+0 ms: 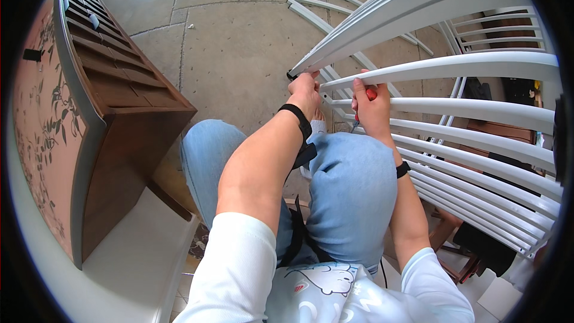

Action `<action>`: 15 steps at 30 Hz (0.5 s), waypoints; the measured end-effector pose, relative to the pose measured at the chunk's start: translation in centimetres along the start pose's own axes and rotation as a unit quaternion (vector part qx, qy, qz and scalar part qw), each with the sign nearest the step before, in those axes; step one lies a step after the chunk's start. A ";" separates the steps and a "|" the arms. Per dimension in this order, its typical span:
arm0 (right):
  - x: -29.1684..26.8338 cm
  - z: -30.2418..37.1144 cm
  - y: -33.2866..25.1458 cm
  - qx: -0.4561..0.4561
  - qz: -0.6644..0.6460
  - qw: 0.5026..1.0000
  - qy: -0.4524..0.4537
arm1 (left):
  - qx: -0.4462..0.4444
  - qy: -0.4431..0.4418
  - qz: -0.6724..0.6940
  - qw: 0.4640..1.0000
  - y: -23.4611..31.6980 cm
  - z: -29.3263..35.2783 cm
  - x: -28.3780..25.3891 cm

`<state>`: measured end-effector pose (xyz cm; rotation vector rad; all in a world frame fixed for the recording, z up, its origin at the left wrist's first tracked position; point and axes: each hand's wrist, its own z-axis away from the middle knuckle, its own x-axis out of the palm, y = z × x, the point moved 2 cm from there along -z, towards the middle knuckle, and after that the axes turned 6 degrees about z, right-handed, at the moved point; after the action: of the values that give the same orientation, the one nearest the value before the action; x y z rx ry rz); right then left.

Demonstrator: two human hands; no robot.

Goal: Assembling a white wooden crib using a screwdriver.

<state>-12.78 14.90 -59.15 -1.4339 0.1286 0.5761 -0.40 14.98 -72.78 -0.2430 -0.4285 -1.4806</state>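
A white slatted frame [454, 67] rises on my right, its slats running from near my knees toward the right edge. My left hand [306, 91] is closed on the lower end of the thick white rail [412, 17], close to a black end cap [291, 75]. Its fingertips are partly hidden. My right hand [373, 109] grips a red-handled screwdriver [371, 94], with the thumb up against a slat. The screwdriver's shaft points down below the hand, and its tip is hard to make out.
Several loose white bars [311, 15] lie on the tiled floor [239, 42] ahead. A brown wooden cabinet [128, 161] with a floral panel stands at left. Behind the slats are a second white slatted piece [499, 29] and dark objects.
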 end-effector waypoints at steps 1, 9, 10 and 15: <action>0.2 0.0 -0.1 -0.007 -0.009 1.000 0.000 | -0.004 0.000 0.006 1.000 0.1 -0.1 -0.2; -0.1 0.8 2.4 0.088 0.226 0.954 -0.174 | 0.002 -0.079 -0.193 0.978 2.1 -0.3 -2.0; 0.3 0.8 1.9 0.081 0.203 0.953 -0.211 | 0.004 -0.074 -0.218 0.973 2.2 0.1 -1.8; 4.8 -1.3 3.4 0.049 0.107 0.964 -0.239 | -0.001 -0.082 -0.279 0.957 4.7 2.7 -1.8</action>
<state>-9.80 15.20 -64.38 -1.1568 -0.0730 1.0658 3.88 18.19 -70.60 -0.2601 -0.6666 -2.0234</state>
